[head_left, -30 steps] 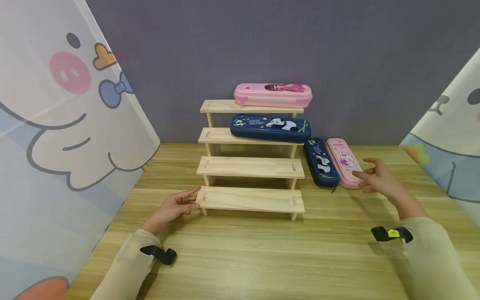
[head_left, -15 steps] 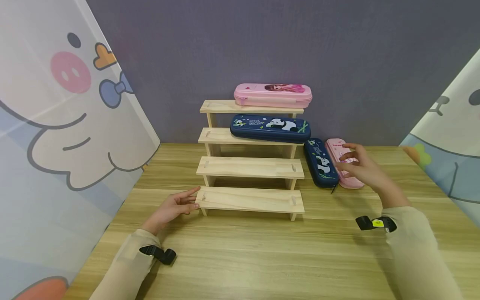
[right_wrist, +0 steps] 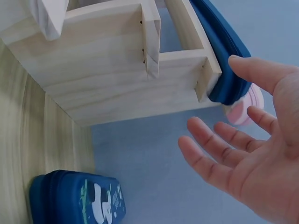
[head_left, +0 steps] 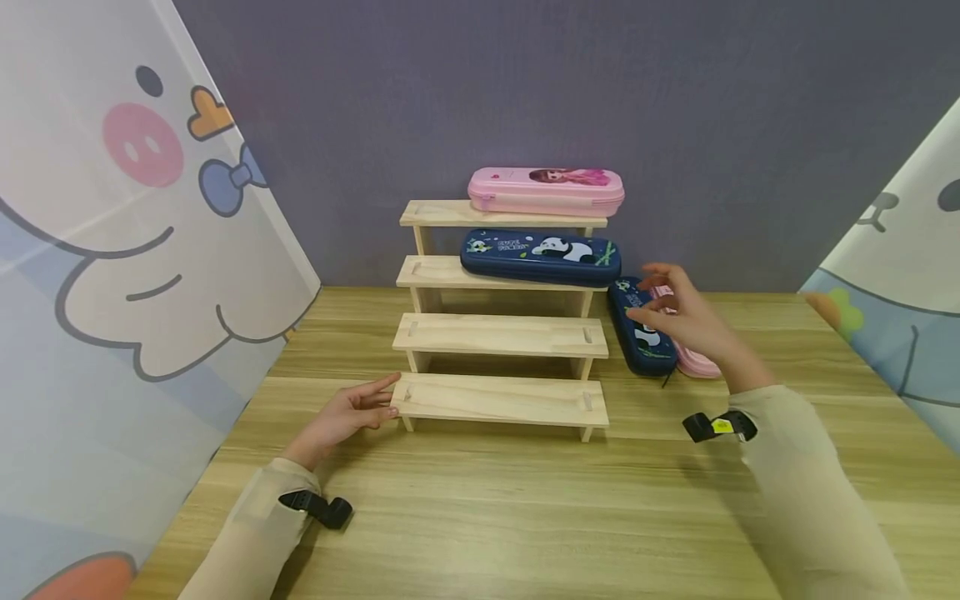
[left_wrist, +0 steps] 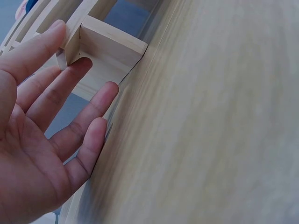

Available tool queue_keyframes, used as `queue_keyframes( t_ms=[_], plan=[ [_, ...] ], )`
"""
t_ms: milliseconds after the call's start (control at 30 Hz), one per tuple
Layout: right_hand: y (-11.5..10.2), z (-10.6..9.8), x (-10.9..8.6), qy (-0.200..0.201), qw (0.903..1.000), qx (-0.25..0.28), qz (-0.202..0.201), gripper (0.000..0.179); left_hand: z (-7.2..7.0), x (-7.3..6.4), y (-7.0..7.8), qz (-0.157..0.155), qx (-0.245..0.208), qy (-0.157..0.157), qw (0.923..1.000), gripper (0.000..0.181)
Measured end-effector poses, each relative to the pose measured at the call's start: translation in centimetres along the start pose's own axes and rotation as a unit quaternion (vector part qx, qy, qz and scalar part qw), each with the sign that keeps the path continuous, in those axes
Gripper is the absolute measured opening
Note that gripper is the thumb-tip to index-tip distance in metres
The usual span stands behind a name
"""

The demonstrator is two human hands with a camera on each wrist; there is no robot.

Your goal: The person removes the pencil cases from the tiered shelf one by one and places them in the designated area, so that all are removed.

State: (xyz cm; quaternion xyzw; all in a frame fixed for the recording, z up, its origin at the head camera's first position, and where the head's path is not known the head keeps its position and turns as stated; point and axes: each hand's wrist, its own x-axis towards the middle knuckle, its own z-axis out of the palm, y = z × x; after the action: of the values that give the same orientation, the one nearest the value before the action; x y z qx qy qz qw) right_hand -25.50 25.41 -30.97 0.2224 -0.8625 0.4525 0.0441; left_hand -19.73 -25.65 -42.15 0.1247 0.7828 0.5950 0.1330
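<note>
Apparently steadying the wooden rack [head_left: 500, 333], touching its lowest left end with the left hand [head_left: 345, 417], loosely extended. Holding the right hand [head_left: 686, 317], empty and spread, over the navy panda case [head_left: 647, 343], flat on the desk [head_left: 480, 508] right of the rack. Reading "CUTE", probably "PANDA", on the matching case [head_left: 540, 257], lengthwise along the rack's second-highest step, likely for fit.

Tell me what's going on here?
A person's left hand touches the wooden stand at the left end of its lowest shelf. Their right hand is in the air, holding nothing. A pink case sits on the top shelf, a navy panda case on the shelf below. On the table to the right lie a second navy case and a second pink case, partly hidden.
</note>
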Motion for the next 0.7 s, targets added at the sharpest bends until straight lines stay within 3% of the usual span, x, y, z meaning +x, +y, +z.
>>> queue_keyframes(
  t_ms=[233,700],
  plan=[
    [-1.1,0.5,1.5,0.005,0.9989,-0.046,0.009,0.073,0.0,0.0,0.0,-0.002,-0.002,-0.001,1.0000,0.065],
    [-1.2,1.4,4.4,0.010,0.9993,-0.034,-0.011,0.073,-0.1,0.1,0.0,-0.002,-0.002,0.000,1.0000,0.065]
  ],
)
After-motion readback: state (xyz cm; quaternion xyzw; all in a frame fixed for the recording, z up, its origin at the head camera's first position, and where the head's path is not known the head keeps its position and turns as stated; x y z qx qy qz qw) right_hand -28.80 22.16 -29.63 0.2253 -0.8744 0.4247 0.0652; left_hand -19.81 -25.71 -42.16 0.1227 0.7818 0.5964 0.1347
